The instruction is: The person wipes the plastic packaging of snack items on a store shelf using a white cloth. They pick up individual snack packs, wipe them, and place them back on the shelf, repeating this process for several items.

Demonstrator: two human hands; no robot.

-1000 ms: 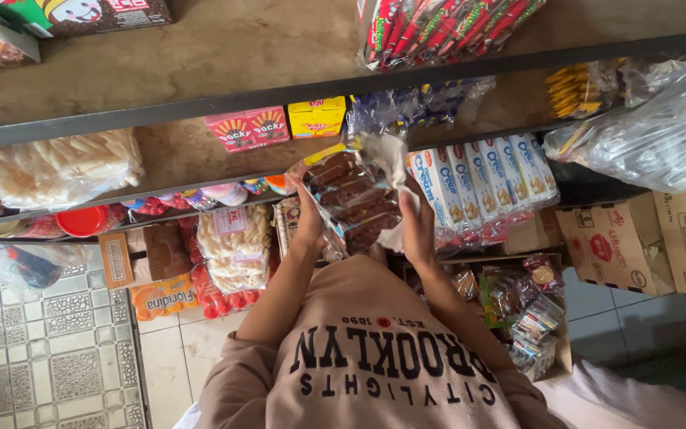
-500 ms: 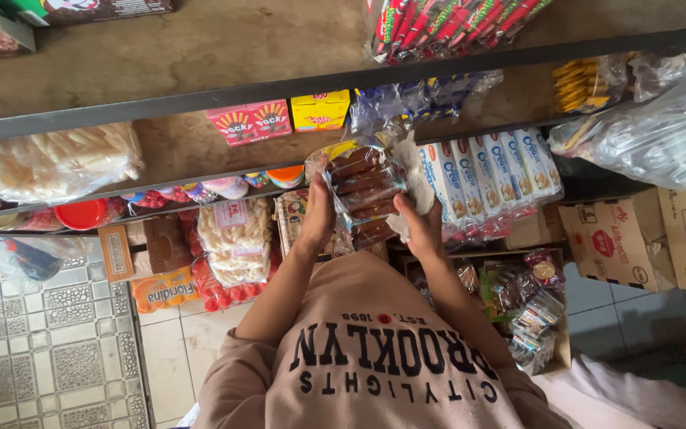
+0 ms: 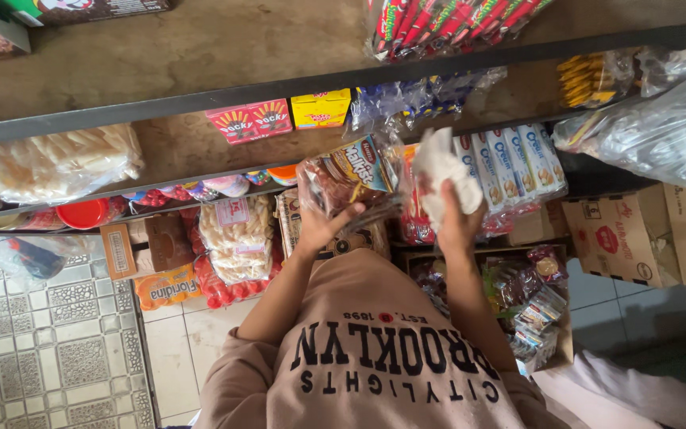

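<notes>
A clear plastic multipack of brown snack packets (image 3: 348, 181) is held in front of the middle shelf, its long axis tilted slightly off vertical, its upper end near the shelf's front edge (image 3: 200, 171). The left hand (image 3: 321, 226) grips the pack from below and from the person's left, fingers curled around its lower edge and thumb pressed across the front. The right hand (image 3: 456, 222) lies just beside the pack on the other side, closed around a crumpled white cloth (image 3: 441, 171) bunched above the fist; cloth and pack appear close, though whether they touch cannot be told. The left hand alone carries the pack. Behind the cloth hangs a row of blue-and-white biscuit packs (image 3: 510, 163), crowding the space on that side. Above, the higher shelf bears red boxes (image 3: 249, 119) and a yellow box (image 3: 321, 109). A bag of pale crackers (image 3: 63, 161) lies well apart at the far left. Open room lies chiefly below, toward the person's beige sweatshirt (image 3: 375, 349).
</notes>
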